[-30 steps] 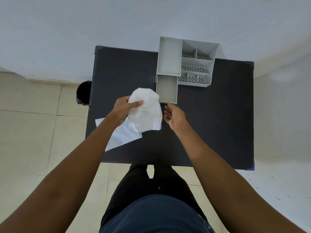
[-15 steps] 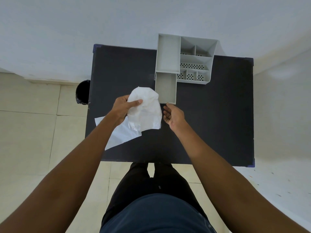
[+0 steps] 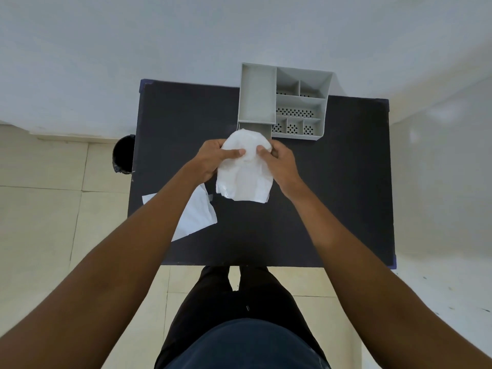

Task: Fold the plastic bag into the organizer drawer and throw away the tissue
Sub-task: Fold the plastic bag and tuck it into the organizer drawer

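Holding the plastic bag [image 3: 243, 171] with both hands above the black table [image 3: 332, 195], just near of the organizer [image 3: 286, 102]. My left hand [image 3: 213, 158] pinches the bag's left side, thumb laid across the front. My right hand [image 3: 279, 162] grips the right side, fingers curled into the plastic. The bag is bunched, its rounded top covering most of the pulled-out drawer [image 3: 266, 129], whose far end shows below the organizer's tall left compartment. The bag's loose lower edge hangs toward me. The tissue [image 3: 197, 217] lies flat on the table's near-left part, partly hidden under my left forearm, one corner overhanging the left edge. A black bin [image 3: 122, 155] stands on the tiled floor just left of the table, partly cut off by the table edge. Organizer's right compartments have perforated bottoms. My legs show at the near edge.
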